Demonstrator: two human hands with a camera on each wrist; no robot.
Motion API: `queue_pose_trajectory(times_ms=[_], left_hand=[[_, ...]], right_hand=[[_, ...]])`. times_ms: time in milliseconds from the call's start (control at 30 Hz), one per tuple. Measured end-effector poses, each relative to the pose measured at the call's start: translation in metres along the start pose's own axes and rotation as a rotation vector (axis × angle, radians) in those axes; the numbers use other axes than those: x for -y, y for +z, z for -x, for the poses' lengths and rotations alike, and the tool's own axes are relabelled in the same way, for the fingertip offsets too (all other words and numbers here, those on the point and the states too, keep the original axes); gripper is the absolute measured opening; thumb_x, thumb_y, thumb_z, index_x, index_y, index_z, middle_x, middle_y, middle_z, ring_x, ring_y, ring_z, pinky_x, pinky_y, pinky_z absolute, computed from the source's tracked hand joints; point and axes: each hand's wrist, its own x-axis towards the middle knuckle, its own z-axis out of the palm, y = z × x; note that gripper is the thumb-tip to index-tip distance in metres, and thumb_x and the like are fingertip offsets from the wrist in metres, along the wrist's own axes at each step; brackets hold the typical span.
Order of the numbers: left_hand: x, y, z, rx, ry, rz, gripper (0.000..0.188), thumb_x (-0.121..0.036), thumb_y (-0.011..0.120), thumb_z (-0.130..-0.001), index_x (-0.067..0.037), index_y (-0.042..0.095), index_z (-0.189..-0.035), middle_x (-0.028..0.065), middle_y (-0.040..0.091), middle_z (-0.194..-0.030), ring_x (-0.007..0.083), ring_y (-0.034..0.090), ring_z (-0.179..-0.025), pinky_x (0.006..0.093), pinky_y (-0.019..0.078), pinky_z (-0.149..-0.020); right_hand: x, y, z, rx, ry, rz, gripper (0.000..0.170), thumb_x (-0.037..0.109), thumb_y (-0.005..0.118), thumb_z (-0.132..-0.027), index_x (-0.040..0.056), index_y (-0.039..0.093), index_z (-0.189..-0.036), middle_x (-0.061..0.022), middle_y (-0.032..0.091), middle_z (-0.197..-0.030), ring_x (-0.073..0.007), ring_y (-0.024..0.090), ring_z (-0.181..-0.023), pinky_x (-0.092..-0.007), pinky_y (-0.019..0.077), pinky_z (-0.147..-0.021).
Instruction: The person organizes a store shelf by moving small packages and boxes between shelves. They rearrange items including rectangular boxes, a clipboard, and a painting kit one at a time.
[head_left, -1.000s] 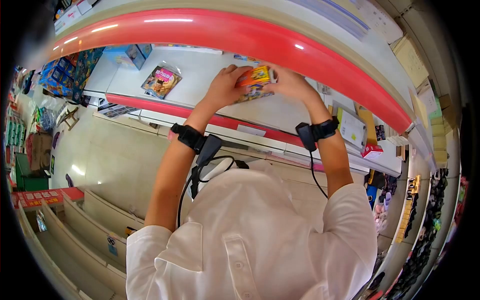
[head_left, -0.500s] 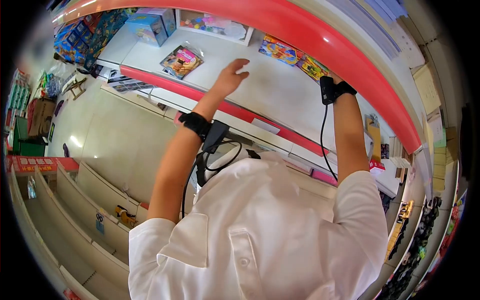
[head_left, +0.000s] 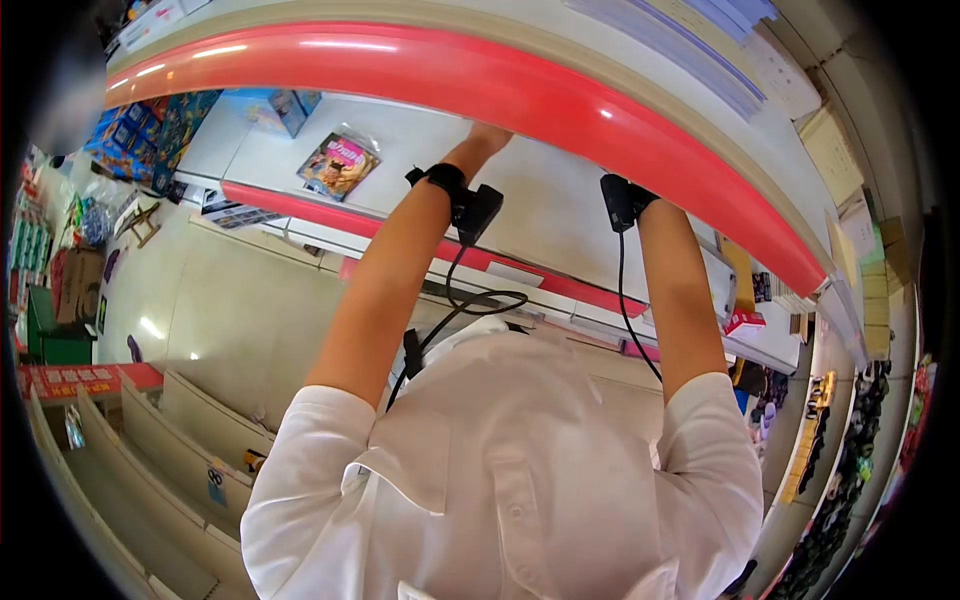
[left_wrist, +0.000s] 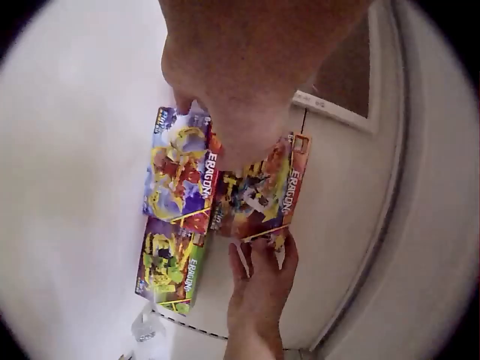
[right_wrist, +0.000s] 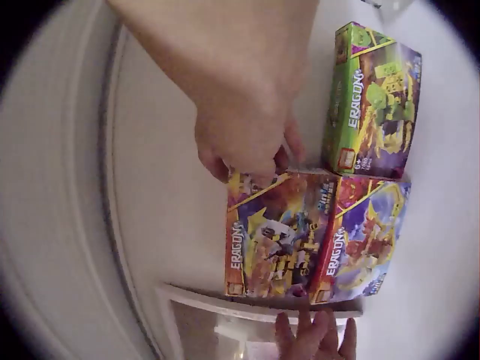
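Note:
In the left wrist view an orange toy box [left_wrist: 259,196] marked ERAGON lies on the white shelf between my two hands. My right hand [left_wrist: 259,292] grips its lower end there, fingertips at the box's edge. At its other end is my left hand [left_wrist: 232,97]; the right wrist view shows the left fingers [right_wrist: 304,324] spread and fairly straight near that end. A purple and red box [right_wrist: 367,244] sits along its side, and a green box [right_wrist: 375,109] continues that row. In the head view the red shelf edge hides the right hand and most of the left hand [head_left: 490,138].
A red rail [head_left: 480,75] of the upper shelf overhangs both forearms. A picture-covered packet [head_left: 338,165] lies left on the shelf, with a blue box [head_left: 265,108] behind it. Beside the boxes is a white-framed tray [right_wrist: 195,326]. Cables hang from both wrist cameras.
A second ago both hands held a box near the shelf front; then the left hand lifted away while the right reached deep right. Now both hands are under the upper shelf at the orange box.

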Motion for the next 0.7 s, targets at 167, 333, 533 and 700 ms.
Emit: queue_pose_trajectory(times_ms=[167,333,533,700], left_hand=[[0.004,-0.012,-0.006,-0.019,-0.027,-0.006,0.063,-0.022,0.064,-0.078,-0.003,0.035,-0.131,0.0161,0.041,-0.131,0.0293,0.039,-0.121,0.0372,0.0325,-0.1],[0.0,-0.016,-0.004,-0.044,-0.044,0.007,0.061,-0.022,0.064,-0.079,-0.003,0.036,-0.13,0.0153,0.042,-0.13,0.0283,0.04,-0.12,0.0366,0.0327,-0.1],[-0.006,-0.02,-0.002,-0.073,-0.052,0.025,0.059,-0.021,0.063,-0.08,-0.002,0.037,-0.129,0.0143,0.044,-0.128,0.027,0.041,-0.119,0.036,0.033,-0.099],[-0.004,-0.024,-0.005,-0.096,-0.061,0.045,0.057,-0.02,0.062,-0.08,-0.002,0.038,-0.129,0.0135,0.045,-0.127,0.0259,0.042,-0.118,0.0355,0.0333,-0.099]], right_hand=[[-0.011,-0.007,0.009,-0.013,0.014,-0.003,0.056,0.015,0.069,-0.068,0.0046,0.047,-0.119,-0.0167,0.055,-0.111,-0.0333,0.052,-0.103,-0.0394,0.0421,-0.088],[-0.027,-0.019,0.02,-0.034,0.046,0.0,0.055,0.014,0.068,-0.068,0.0045,0.047,-0.118,-0.0169,0.055,-0.111,-0.0336,0.052,-0.103,-0.0397,0.0418,-0.088],[-0.037,-0.024,0.023,-0.063,0.073,-0.006,0.055,0.012,0.068,-0.068,0.0044,0.047,-0.118,-0.0173,0.054,-0.111,-0.034,0.051,-0.103,-0.0401,0.0415,-0.088],[-0.043,-0.03,0.02,-0.083,0.082,-0.012,0.055,0.011,0.068,-0.068,0.0043,0.047,-0.118,-0.0176,0.054,-0.111,-0.0344,0.051,-0.103,-0.0404,0.0413,-0.089]])
